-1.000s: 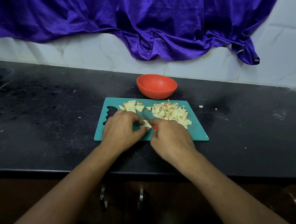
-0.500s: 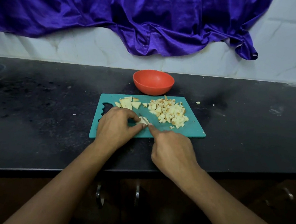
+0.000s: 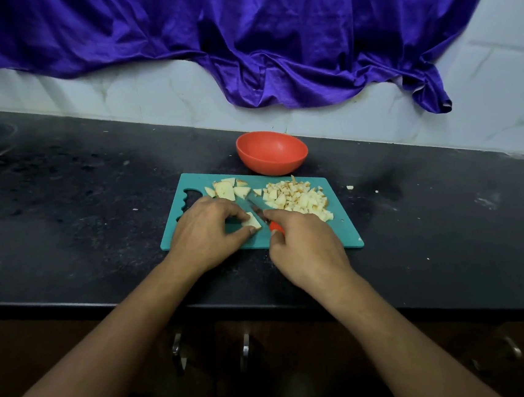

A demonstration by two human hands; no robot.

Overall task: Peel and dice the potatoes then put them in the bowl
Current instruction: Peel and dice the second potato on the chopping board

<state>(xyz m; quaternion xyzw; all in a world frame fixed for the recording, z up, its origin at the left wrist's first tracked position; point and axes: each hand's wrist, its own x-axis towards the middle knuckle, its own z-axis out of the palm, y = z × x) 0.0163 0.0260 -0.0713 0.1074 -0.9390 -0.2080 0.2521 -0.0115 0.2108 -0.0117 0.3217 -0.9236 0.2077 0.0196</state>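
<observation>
A potato piece point(image 3: 252, 222) lies on the teal cutting board point(image 3: 344, 224), pinched between thumb and fingers of the left grip point(image 3: 204, 232). Just to its right, the right grip point(image 3: 306, 245) holds a red-handled knife point(image 3: 257, 211), blade beside the piece. Diced potato point(image 3: 299, 199) lies farther right. The orange bowl point(image 3: 272, 152) stands behind the board on the dark desk point(image 3: 96, 214).

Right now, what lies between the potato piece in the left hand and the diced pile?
In the head view, the knife, gripped by the right hand, lies blade-first between the potato piece and the diced pile.
</observation>
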